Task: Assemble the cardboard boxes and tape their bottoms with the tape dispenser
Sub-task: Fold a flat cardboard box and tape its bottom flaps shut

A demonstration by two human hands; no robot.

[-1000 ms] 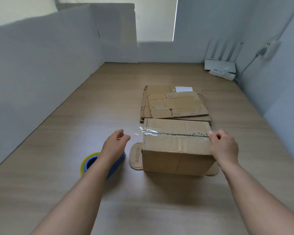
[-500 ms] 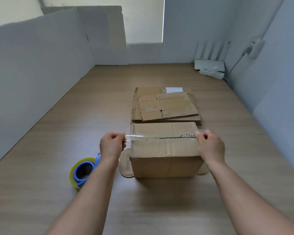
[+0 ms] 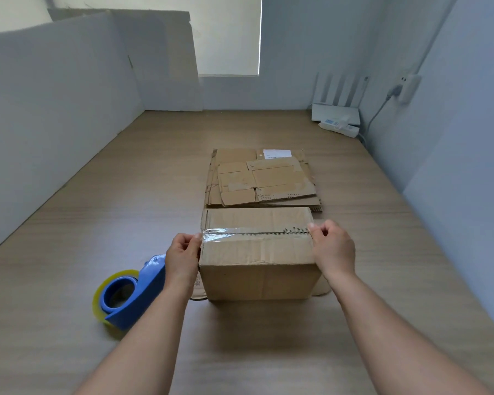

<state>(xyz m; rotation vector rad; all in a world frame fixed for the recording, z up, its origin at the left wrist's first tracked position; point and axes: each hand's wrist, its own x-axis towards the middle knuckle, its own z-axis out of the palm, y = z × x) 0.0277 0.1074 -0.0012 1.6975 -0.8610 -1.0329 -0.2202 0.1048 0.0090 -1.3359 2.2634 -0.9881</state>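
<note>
- Change: a second ago the left hand was open next to the tape dispenser. It has since taken the loose end of the tape strip and brought it to the left top edge of the cardboard box.
- Left hand: fingers curled, with thumb and fingertips pinching the tape end at that edge.
- Right hand: fingers curled, with thumb and forefinger closed on the opposite tape end at the right top edge. Its position is unchanged.
- Meaning: the strip now spans the centre seam. The step in hand appears to be folding both ends down over the side walls and smoothing them.
- Tape dispenser: lies released on the table, just left of the box, with the roll facing the camera.
- Cardboard box: stands erected at table centre with the closed flaps uppermost. The flap seam is ragged and the surface creased. Rounded flaps protrude at the base on both sides.
- Flattened cardboard stack: lies directly behind the box, not yet assembled.
</note>
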